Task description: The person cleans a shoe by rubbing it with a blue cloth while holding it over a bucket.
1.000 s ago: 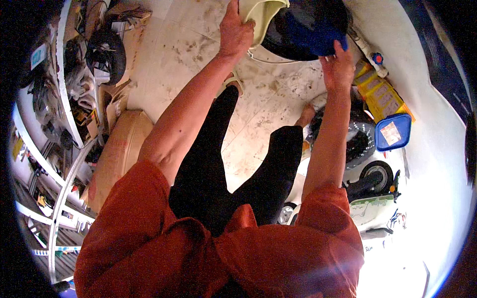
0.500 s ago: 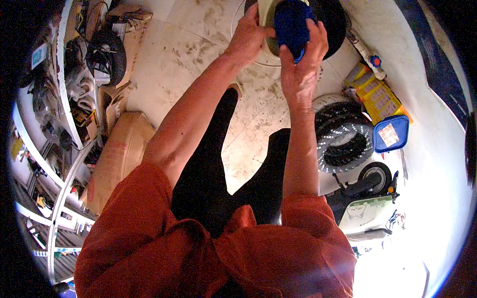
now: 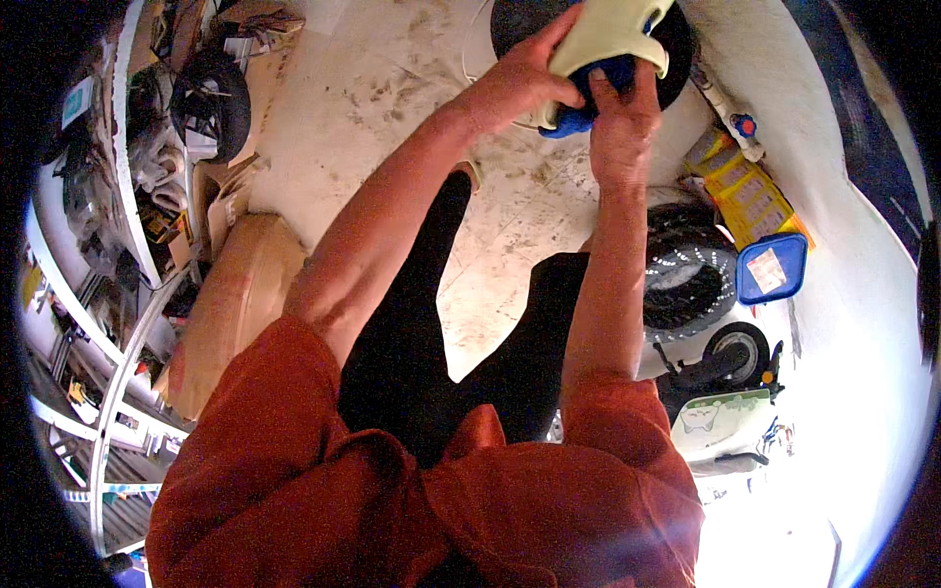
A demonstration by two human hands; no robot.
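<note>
Since 1 second ago, both my hands, left hand [image 3: 515,83] and right hand [image 3: 619,122], have closed around the pale yellow container [image 3: 608,34] and blue lid [image 3: 588,93], so pressing it shut seems next.

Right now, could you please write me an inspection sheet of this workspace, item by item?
Surface: pale concrete floor, stained and scuffed.
Job's things: pale yellow-green piece over a blue part, both held up above a black tyre lying on the floor.
Clutter: second tyre; blue lid; yellow packets; tan cushion.
Hands: left hand grips the pale piece; right hand closed on the blue part.
Cables: nothing seen.
Surroundings: crowded shelves on the left; small scooter on the right; bright glare at the lower right.
</note>
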